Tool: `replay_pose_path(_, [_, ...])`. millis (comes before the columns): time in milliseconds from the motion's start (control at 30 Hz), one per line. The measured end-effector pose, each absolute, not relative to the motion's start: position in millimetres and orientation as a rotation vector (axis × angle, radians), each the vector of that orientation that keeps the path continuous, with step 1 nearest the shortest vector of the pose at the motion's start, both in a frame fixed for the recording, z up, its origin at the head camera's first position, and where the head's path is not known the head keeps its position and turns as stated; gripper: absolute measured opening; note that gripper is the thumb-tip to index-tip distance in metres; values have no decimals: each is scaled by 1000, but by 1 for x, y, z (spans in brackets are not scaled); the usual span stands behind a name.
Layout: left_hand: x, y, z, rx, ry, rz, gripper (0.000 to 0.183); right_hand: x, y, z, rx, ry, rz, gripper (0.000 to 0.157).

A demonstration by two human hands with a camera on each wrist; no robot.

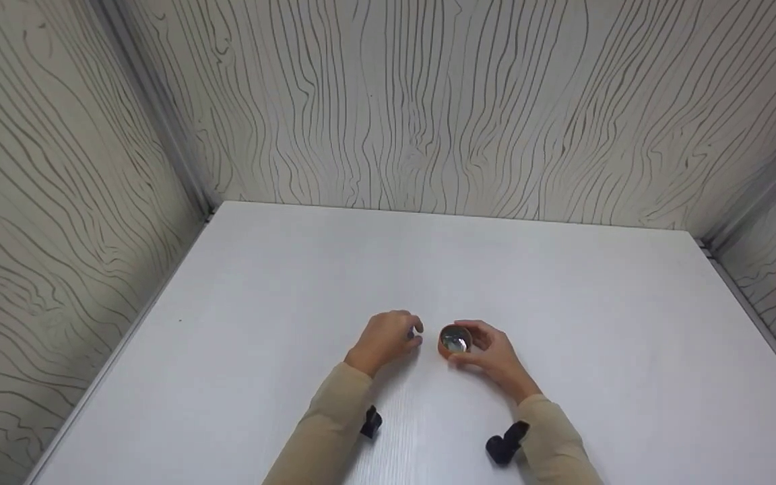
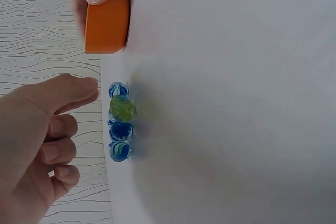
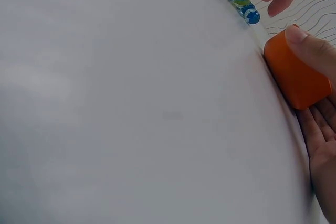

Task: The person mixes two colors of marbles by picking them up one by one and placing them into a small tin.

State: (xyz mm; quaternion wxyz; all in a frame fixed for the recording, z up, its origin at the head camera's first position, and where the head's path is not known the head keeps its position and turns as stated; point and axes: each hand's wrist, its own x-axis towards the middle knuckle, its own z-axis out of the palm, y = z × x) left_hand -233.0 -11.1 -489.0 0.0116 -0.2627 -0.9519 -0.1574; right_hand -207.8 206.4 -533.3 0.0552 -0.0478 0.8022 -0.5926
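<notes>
A small orange cup (image 2: 107,23) stands on the white table, its inside dark and shiny in the head view. My right hand (image 1: 496,357) grips it from the right, thumb on the near side and fingers on the far side. Several glass marbles (image 2: 121,130), blue and yellow-green, lie close together on the table left of the cup. Beside them is my left hand (image 1: 388,337), its index finger reaching past the thumb side and the other fingers loosely curled. It holds nothing in the left wrist view. The hand mostly hides the marbles from the head camera.
The white table (image 1: 280,269) meets patterned wood-grain panels (image 1: 395,108) at the back and sides. Black wrist mounts (image 1: 506,444) hang under the beige sleeves. A tiny dark speck (image 1: 180,320) marks the table at the left.
</notes>
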Motion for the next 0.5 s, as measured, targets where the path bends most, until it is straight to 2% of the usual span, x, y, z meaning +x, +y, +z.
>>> replay_pose_path(300, [-234,-7,-489,-805,-3000,-470,18,-208,207,-535,-210,2475,-1777,63])
replay_pose_path(500, [-233,-8,-490,-852,-2931,-412,15,-209,208,-536,-155,2438,-1791,65])
